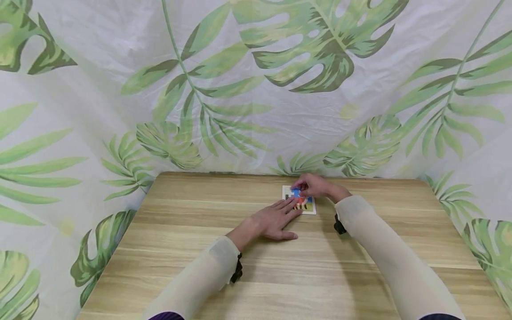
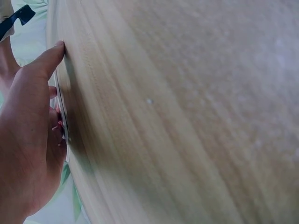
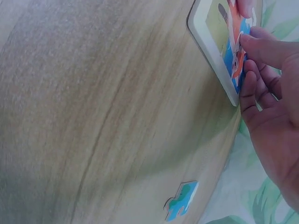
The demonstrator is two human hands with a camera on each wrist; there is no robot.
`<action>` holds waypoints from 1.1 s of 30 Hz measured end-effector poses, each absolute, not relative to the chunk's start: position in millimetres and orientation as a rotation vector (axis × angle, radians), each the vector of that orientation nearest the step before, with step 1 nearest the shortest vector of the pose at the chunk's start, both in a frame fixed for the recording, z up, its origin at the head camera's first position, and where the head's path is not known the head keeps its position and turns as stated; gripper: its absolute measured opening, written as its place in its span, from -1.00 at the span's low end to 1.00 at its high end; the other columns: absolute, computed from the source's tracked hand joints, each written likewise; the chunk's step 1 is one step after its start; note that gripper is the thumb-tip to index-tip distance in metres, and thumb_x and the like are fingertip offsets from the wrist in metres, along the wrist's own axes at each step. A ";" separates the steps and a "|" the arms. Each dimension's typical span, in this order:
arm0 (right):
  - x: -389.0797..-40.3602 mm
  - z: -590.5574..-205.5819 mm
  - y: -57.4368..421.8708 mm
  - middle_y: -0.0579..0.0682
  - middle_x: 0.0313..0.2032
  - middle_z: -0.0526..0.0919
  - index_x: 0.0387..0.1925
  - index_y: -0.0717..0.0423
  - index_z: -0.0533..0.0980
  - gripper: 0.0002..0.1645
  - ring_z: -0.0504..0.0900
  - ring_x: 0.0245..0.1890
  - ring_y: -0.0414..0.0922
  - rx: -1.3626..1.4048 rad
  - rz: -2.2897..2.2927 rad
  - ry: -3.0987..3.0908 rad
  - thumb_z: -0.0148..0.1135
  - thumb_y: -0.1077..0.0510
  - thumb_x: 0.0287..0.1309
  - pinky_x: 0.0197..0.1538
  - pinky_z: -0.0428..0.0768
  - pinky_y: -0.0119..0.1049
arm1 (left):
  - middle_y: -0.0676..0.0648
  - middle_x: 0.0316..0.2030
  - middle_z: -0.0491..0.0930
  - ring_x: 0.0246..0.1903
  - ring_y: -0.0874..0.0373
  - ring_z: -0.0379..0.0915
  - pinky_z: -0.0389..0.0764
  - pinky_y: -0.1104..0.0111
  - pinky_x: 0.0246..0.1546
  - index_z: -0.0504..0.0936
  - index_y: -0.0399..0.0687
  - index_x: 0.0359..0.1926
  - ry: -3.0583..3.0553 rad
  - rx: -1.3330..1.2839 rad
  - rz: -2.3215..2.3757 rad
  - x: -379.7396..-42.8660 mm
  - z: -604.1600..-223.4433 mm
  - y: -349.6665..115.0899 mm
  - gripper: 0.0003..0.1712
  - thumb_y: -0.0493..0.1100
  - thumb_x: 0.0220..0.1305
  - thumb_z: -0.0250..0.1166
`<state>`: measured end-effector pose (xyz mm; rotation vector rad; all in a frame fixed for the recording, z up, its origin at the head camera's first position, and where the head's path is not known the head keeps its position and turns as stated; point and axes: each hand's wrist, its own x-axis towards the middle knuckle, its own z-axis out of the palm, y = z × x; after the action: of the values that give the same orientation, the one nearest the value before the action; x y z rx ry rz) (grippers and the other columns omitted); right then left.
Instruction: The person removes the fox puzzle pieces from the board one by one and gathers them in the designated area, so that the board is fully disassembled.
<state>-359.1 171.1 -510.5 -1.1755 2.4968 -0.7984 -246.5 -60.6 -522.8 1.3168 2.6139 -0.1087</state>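
Observation:
A small jigsaw puzzle [image 1: 310,213] in a white-rimmed board lies near the table's far edge, its picture blue, orange and yellow. My left hand [image 1: 276,221] rests flat, straight fingertips on the board's left part and thumb spread on the wood. From the far right side, my right hand [image 1: 314,186] pinches a blue puzzle piece [image 1: 295,192] between thumb and fingers over the picture's upper part. Its fingers cover much of that piece. In the right wrist view, a loose blue-green puzzle piece [image 3: 182,200] lies apart on the table.
The wood-grain table [image 1: 180,249] ends just behind the board. Beyond it hangs a pale curtain [image 1: 240,111] with green leaves. Black wrist straps show under both sleeves.

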 end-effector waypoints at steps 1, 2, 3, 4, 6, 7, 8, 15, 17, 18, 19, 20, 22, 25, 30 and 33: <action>-359.7 -510.7 171.3 0.17 -0.24 0.69 0.08 0.30 0.72 -0.62 0.60 -0.27 -0.13 -1.182 -0.803 2.489 0.36 0.47 0.23 -0.16 0.60 -0.29 | -0.19 0.71 -0.26 0.69 -0.02 -0.39 -0.09 0.16 0.67 -0.05 0.04 0.73 2.614 1.318 -0.107 -246.8 -523.3 -60.5 0.02 0.51 0.54 -0.12; -360.2 -510.9 171.4 0.18 -0.24 0.68 0.08 0.31 0.72 -0.62 0.59 -0.28 -0.14 -1.190 -0.807 2.483 0.35 0.47 0.22 -0.17 0.60 -0.30 | -0.19 0.71 -0.26 0.69 -0.02 -0.39 -0.09 0.16 0.67 -0.05 0.05 0.73 2.614 1.320 -0.107 -247.0 -523.8 -60.5 0.02 0.51 0.54 -0.12; -360.6 -511.1 171.6 0.18 -0.25 0.68 0.07 0.31 0.72 -0.62 0.58 -0.29 -0.15 -1.195 -0.810 2.478 0.35 0.47 0.22 -0.18 0.59 -0.31 | -0.18 0.71 -0.26 0.70 -0.02 -0.39 -0.09 0.16 0.67 -0.05 0.05 0.73 2.614 1.322 -0.106 -247.2 -524.3 -60.5 0.02 0.51 0.54 -0.12; -361.2 -511.4 171.6 0.18 -0.26 0.68 0.07 0.31 0.72 -0.62 0.57 -0.30 -0.16 -1.200 -0.815 2.472 0.35 0.48 0.21 -0.19 0.58 -0.32 | -0.18 0.71 -0.26 0.70 -0.02 -0.39 -0.10 0.16 0.67 -0.05 0.05 0.73 2.615 1.322 -0.106 -247.4 -524.7 -60.5 0.02 0.51 0.54 -0.12; -362.1 -512.0 171.4 0.18 -0.28 0.67 0.06 0.31 0.73 -0.62 0.56 -0.33 -0.17 -1.209 -0.819 2.466 0.34 0.49 0.20 -0.21 0.57 -0.32 | -0.18 0.71 -0.26 0.70 -0.02 -0.39 -0.10 0.16 0.67 -0.05 0.05 0.73 2.616 1.321 -0.105 -247.5 -525.1 -60.6 0.02 0.51 0.54 -0.12; -362.5 -512.2 171.1 0.18 -0.29 0.66 0.05 0.31 0.73 -0.62 0.55 -0.34 -0.18 -1.211 -0.820 2.463 0.34 0.49 0.20 -0.22 0.56 -0.32 | -0.18 0.71 -0.26 0.70 -0.02 -0.39 -0.10 0.16 0.67 -0.05 0.05 0.73 2.617 1.321 -0.104 -247.5 -525.2 -60.6 0.02 0.51 0.54 -0.11; -362.9 -512.4 170.9 0.18 -0.29 0.66 0.04 0.30 0.73 -0.63 0.54 -0.35 -0.19 -1.210 -0.817 2.464 0.34 0.49 0.20 -0.23 0.56 -0.33 | -0.18 0.71 -0.26 0.70 -0.01 -0.39 -0.10 0.16 0.67 -0.05 0.05 0.73 2.617 1.319 -0.102 -247.5 -525.2 -60.7 0.02 0.51 0.54 -0.11; -363.7 -513.6 169.6 0.12 -0.32 0.63 0.03 0.25 0.73 -0.62 0.50 -0.39 -0.22 -1.173 -0.801 2.464 0.33 0.50 0.19 -0.26 0.52 -0.35 | -0.16 0.72 -0.27 0.70 0.00 -0.40 -0.11 0.18 0.67 -0.05 0.07 0.73 2.620 1.303 -0.111 -247.0 -524.5 -60.1 0.03 0.52 0.53 -0.10; -363.4 -513.7 169.5 0.11 -0.32 0.62 0.04 0.25 0.72 -0.62 0.48 -0.39 -0.22 -1.173 -0.794 2.464 0.32 0.50 0.19 -0.26 0.50 -0.34 | -0.15 0.72 -0.27 0.70 0.00 -0.40 -0.11 0.19 0.67 -0.05 0.07 0.73 2.621 1.305 -0.126 -247.3 -524.9 -59.5 0.03 0.53 0.53 -0.11; -363.0 -513.5 169.3 0.11 -0.32 0.61 0.04 0.26 0.72 -0.62 0.47 -0.40 -0.21 -1.174 -0.792 2.463 0.31 0.50 0.20 -0.26 0.49 -0.34 | -0.15 0.72 -0.27 0.70 0.00 -0.40 -0.11 0.19 0.67 -0.05 0.07 0.73 2.621 1.307 -0.130 -247.3 -524.7 -59.2 0.03 0.53 0.52 -0.11; -362.5 -513.4 169.1 0.11 -0.32 0.61 0.04 0.26 0.72 -0.62 0.46 -0.39 -0.20 -1.169 -0.790 2.462 0.31 0.50 0.20 -0.25 0.48 -0.33 | -0.15 0.72 -0.27 0.70 0.00 -0.40 -0.11 0.19 0.67 -0.05 0.08 0.73 2.621 1.306 -0.136 -247.2 -524.7 -58.8 0.03 0.53 0.52 -0.11; -361.8 -513.0 168.8 0.12 -0.32 0.61 0.04 0.27 0.71 -0.62 0.45 -0.38 -0.18 -1.161 -0.790 2.461 0.30 0.50 0.21 -0.24 0.47 -0.32 | -0.14 0.72 -0.27 0.70 0.00 -0.39 -0.11 0.20 0.67 -0.05 0.08 0.73 2.621 1.306 -0.143 -247.2 -524.6 -58.5 0.04 0.54 0.52 -0.11; -360.5 -512.1 168.1 0.13 -0.29 0.61 0.04 0.27 0.71 -0.62 0.46 -0.35 -0.15 -1.146 -0.790 2.464 0.30 0.49 0.21 -0.20 0.46 -0.30 | -0.13 0.72 -0.26 0.70 0.01 -0.38 -0.10 0.20 0.67 -0.05 0.09 0.73 2.623 1.307 -0.159 -247.6 -525.4 -58.0 0.04 0.55 0.51 -0.13; -358.5 -510.4 167.4 0.16 -0.25 0.61 0.04 0.28 0.70 -0.62 0.49 -0.29 -0.06 -1.125 -0.801 2.472 0.30 0.49 0.20 -0.15 0.47 -0.25 | -0.13 0.72 -0.25 0.70 0.01 -0.37 -0.09 0.20 0.67 -0.05 0.10 0.74 2.624 1.302 -0.180 -247.9 -524.6 -57.6 0.04 0.56 0.51 -0.14; -356.8 -508.7 167.3 0.19 -0.17 0.63 0.04 0.27 0.70 -0.62 0.51 -0.19 0.05 -1.114 -0.813 2.487 0.31 0.50 0.20 -0.07 0.49 -0.18 | -0.14 0.72 -0.24 0.70 0.00 -0.36 -0.07 0.19 0.66 -0.04 0.09 0.73 2.625 1.305 -0.192 -247.9 -522.5 -57.5 0.04 0.55 0.51 -0.12; -356.9 -508.8 166.6 0.17 -0.15 0.62 0.03 0.26 0.70 -0.63 0.51 -0.17 0.04 -1.108 -0.823 2.488 0.32 0.49 0.19 -0.05 0.51 -0.16 | -0.14 0.72 -0.23 0.70 0.00 -0.37 -0.06 0.19 0.66 -0.03 0.09 0.73 2.626 1.307 -0.189 -247.9 -522.5 -57.7 0.04 0.54 0.51 -0.11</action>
<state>-356.9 166.6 -508.8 -1.1078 2.4883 -0.8235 -247.9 -57.7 -522.5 1.3073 2.6264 -0.1894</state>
